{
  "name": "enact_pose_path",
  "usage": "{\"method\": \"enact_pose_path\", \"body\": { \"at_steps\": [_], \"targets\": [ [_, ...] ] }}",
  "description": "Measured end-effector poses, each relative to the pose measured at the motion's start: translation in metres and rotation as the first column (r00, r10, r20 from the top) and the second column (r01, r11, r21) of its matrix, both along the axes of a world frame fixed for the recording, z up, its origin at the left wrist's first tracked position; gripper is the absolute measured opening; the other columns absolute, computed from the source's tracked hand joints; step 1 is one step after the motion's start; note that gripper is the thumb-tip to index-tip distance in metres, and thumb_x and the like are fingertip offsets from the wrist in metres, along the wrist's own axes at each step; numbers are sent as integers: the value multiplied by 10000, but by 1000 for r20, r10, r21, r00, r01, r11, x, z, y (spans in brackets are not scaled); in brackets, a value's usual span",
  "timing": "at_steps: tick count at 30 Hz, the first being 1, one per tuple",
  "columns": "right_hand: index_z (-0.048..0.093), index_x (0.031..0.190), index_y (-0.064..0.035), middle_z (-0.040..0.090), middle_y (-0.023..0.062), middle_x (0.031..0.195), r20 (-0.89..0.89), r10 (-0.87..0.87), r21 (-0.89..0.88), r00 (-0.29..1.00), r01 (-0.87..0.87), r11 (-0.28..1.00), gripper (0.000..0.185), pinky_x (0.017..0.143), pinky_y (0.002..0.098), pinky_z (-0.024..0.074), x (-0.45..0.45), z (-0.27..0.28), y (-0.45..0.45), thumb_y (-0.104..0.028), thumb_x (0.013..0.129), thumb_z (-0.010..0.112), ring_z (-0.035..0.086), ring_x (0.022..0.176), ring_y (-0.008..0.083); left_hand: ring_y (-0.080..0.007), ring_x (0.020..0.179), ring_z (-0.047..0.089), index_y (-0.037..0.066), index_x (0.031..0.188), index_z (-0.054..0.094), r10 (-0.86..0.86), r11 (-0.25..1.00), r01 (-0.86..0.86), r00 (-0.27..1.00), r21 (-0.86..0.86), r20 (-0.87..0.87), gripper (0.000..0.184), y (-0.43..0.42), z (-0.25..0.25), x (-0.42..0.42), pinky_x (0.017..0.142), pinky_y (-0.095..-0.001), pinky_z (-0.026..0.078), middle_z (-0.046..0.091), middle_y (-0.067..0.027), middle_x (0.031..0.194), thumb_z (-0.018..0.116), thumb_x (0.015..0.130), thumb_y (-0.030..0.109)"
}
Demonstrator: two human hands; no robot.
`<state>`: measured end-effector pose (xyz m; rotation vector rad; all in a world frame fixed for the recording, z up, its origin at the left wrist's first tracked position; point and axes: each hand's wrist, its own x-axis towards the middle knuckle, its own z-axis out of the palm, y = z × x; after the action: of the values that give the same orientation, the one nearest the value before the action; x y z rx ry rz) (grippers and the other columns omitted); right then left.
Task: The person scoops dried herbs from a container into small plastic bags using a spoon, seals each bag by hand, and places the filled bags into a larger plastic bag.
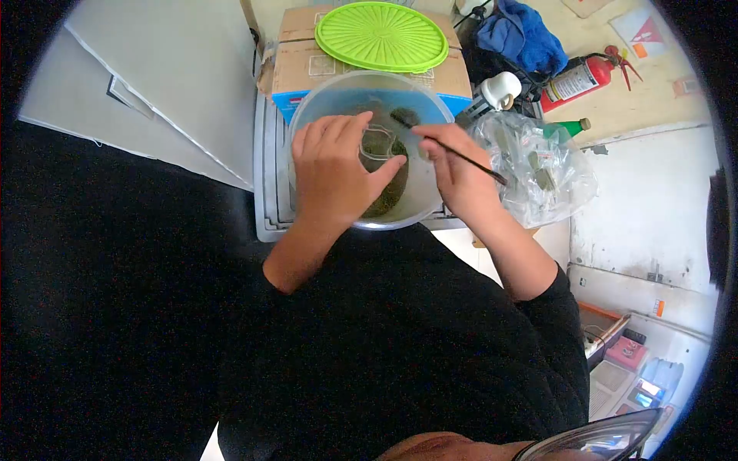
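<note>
A big translucent plastic tub [427,180] holds dry, green-brown crumbled material [390,201], which looks like dried herb. Over the tub's mouth, my left hand [332,157] curls its fingers and thumb around a small clear container [378,154]. The container's transparent rim faces up between thumb and fingers; its exact kind is hard to make out. My right hand [463,165] pinches a long dark spoon [461,154], its handle end sticking out toward the lower right. The spoon's head, at the upper left close to the container, seems to carry some of the green-brown material.
A lime-green round lid [382,37] rests on a cardboard box [296,58] behind the tub. Clear plastic bags [530,173] lie at the right, near a white-topped container [500,91], a blue cloth [523,38] and a red fire extinguisher [573,81]. A grey ridged surface [270,177] lies under the tub.
</note>
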<state>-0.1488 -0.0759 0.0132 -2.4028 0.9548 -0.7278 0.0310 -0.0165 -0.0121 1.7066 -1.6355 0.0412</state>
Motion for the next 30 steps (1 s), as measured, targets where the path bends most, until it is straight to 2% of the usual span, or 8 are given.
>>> {"method": "enact_pose_path", "body": {
  "at_steps": [3,7,9,13,17,22,28,30],
  "targets": [
    [564,1071,-14,567,198,1086,-259,202,240,944,-140,961,241,850,408,466,-7,-14,-2,-66,837,594,554,1031,385,-268,960,580,67,1105,607,11,1000,-10,999,17,-30,588,6,-4,0,891,-429,393,633,-64,981,813,622,331],
    [430,1185,-11,572,223,1092,5,28,230,1000,-28,973,473,869,440,456,17,-10,20,-124,793,669,550,1044,408,-254,945,599,56,1117,601,4,1000,-4,987,2,-162,594,5,15,-9,864,-410,437,638,-72,920,831,618,282],
    [442,1164,-15,588,222,1061,120,17,262,993,-48,964,467,850,443,464,22,-20,18,-135,786,688,558,1009,430,-216,906,617,39,1121,599,1,998,-23,922,-52,-387,524,3,17,-15,825,-361,473,649,-71,906,809,675,218],
    [473,1115,-18,639,176,961,255,22,206,967,-76,976,417,773,376,501,21,-18,12,-113,785,709,638,875,350,-122,769,630,-16,1060,620,-146,970,242,471,-31,-870,344,-4,2,-8,695,-252,510,672,-67,823,746,771,122],
    [595,963,-16,658,29,880,458,-244,564,855,-67,823,171,697,206,472,11,-9,7,-53,824,689,580,796,52,-81,731,615,-27,1035,630,-101,968,251,440,15,-892,209,0,3,-9,680,-216,498,675,-55,847,664,850,63],
    [646,905,-14,665,18,827,550,-274,588,789,-133,798,91,673,203,475,3,-6,8,-66,839,680,585,737,51,-93,746,617,-29,961,616,-258,947,292,448,-132,-856,100,2,-4,-16,692,-221,501,653,-40,826,607,889,40],
    [648,907,-6,660,8,825,567,-253,643,784,-229,731,104,660,194,465,3,1,13,-86,846,675,568,730,39,-106,842,610,-14,981,585,-329,894,401,283,-201,-901,96,5,6,-20,742,-228,495,632,-55,937,587,893,23],
    [648,906,-4,656,3,819,573,-230,630,787,-242,738,110,656,191,459,3,1,15,-91,845,678,562,730,36,-117,903,607,-12,972,584,-355,892,419,413,-172,-838,88,6,2,-18,778,-239,492,622,-58,956,584,887,10]
  ]
}}
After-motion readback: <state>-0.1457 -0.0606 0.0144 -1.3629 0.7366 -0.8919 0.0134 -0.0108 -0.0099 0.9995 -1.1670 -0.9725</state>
